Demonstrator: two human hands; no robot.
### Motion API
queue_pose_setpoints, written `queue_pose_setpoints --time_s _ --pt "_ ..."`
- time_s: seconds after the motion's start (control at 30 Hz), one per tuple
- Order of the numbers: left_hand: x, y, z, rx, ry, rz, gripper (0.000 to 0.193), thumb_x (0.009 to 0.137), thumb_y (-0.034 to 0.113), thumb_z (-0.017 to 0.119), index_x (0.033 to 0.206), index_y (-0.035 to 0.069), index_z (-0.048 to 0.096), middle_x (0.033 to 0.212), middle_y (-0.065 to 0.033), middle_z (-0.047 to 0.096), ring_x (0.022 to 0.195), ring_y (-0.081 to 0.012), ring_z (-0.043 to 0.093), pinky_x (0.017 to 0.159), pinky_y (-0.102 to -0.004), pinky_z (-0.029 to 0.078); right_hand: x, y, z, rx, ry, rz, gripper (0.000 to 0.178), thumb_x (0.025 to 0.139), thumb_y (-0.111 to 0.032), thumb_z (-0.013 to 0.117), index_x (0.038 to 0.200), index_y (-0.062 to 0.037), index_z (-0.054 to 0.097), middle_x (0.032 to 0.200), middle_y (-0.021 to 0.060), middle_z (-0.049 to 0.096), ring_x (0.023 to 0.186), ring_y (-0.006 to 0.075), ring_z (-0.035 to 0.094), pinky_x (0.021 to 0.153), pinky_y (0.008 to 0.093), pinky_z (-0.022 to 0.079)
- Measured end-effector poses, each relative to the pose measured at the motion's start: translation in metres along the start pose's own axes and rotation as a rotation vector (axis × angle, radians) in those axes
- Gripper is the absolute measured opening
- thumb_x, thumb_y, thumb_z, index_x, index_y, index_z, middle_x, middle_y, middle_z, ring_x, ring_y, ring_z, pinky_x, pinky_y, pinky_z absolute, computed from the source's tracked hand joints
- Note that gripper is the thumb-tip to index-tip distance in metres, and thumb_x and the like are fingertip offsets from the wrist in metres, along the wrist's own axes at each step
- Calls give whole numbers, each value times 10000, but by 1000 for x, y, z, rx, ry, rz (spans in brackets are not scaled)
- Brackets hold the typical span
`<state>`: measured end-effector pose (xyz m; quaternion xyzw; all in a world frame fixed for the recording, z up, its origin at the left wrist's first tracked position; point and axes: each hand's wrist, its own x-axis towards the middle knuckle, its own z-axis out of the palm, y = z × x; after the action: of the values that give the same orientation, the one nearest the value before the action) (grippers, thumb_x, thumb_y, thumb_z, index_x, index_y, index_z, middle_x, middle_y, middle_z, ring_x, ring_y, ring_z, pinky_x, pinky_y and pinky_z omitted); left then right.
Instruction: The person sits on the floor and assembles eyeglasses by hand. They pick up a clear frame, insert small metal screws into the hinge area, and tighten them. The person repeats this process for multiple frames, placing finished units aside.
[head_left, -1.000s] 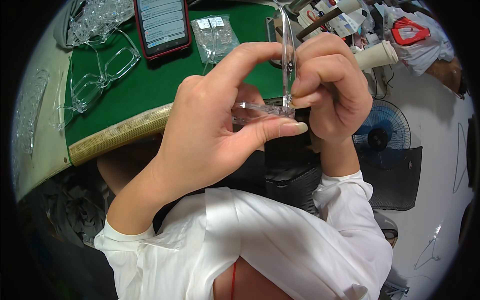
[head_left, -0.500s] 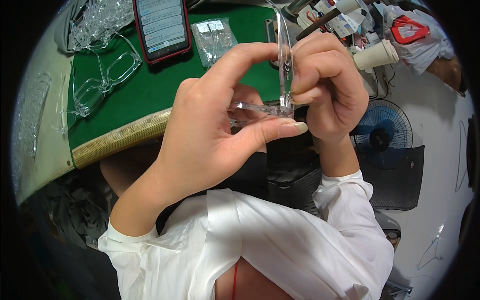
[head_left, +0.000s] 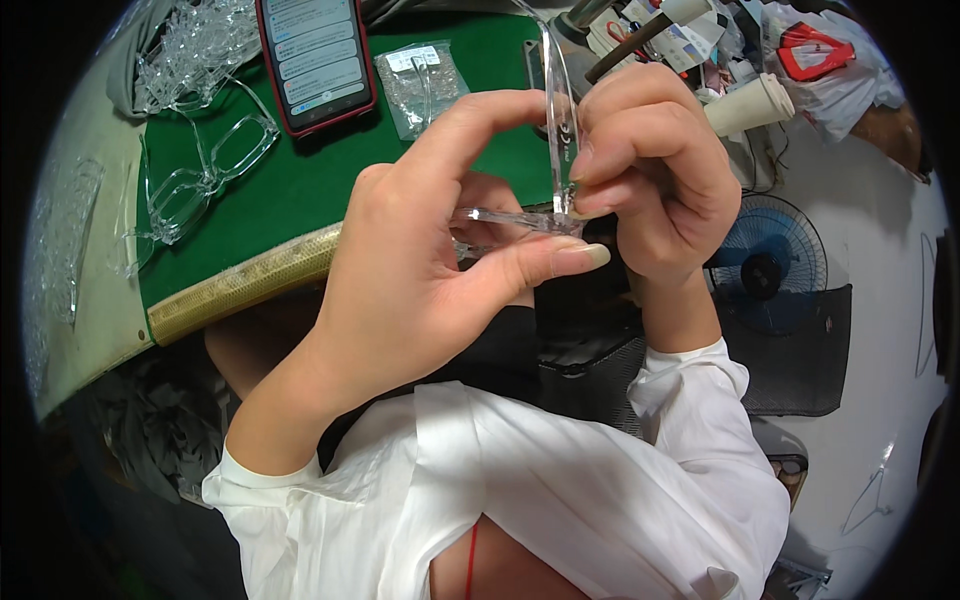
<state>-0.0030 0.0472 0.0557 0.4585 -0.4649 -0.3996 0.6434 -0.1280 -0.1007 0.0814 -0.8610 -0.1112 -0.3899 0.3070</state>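
Clear plastic eyeglasses are held up between my two hands, one temple arm standing upright and the front part running level below it. My left hand wraps round the front part, thumb beneath and index finger arched over toward the temple arm. Close to the hinge corner, my right hand pinches with thumb and fingertips, its other fingers curled. Whether something tiny sits in that pinch is too small to tell. Another clear glasses frame lies on the green mat at the left.
A phone in a red case and a small plastic bag of tiny parts lie on the mat. Clear frames are heaped at the back left. A gold strip lines the near table edge. To the right are a paper cup and a fan.
Both hands keep their grip, and the upright temple arm leans slightly more to the left. The whole view has shifted a little.
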Motion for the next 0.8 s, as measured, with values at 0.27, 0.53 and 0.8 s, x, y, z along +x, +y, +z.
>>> queue_pose_setpoints --time_s 0.27,0.53,0.8 --pt "1 -4 -2 87 -5 86 658 752 -19 753 1339 -14 456 740 -51 645 635 -77 618 561 -189 489 11 -1 -4 -128 -135 -74 167 764 -114 706 788 7 593 786 86 537 694 163 488 604 255 363" --pt "0 -2 -2 -20 5 39 652 765 -27 739 1343 -28 438 770 -66 660 650 -81 624 574 -188 492 7 3 2 -137 -20 -96 193 733 -143 752 801 -12 627 784 72 577 695 193 563 594 283 445" --pt "0 -5 -6 138 7 101 663 768 -25 746 1349 -29 427 752 -56 659 651 -82 625 580 -191 491 12 0 2 -132 -52 -65 181 736 -137 745 803 -15 629 778 71 577 692 196 564 594 283 448"
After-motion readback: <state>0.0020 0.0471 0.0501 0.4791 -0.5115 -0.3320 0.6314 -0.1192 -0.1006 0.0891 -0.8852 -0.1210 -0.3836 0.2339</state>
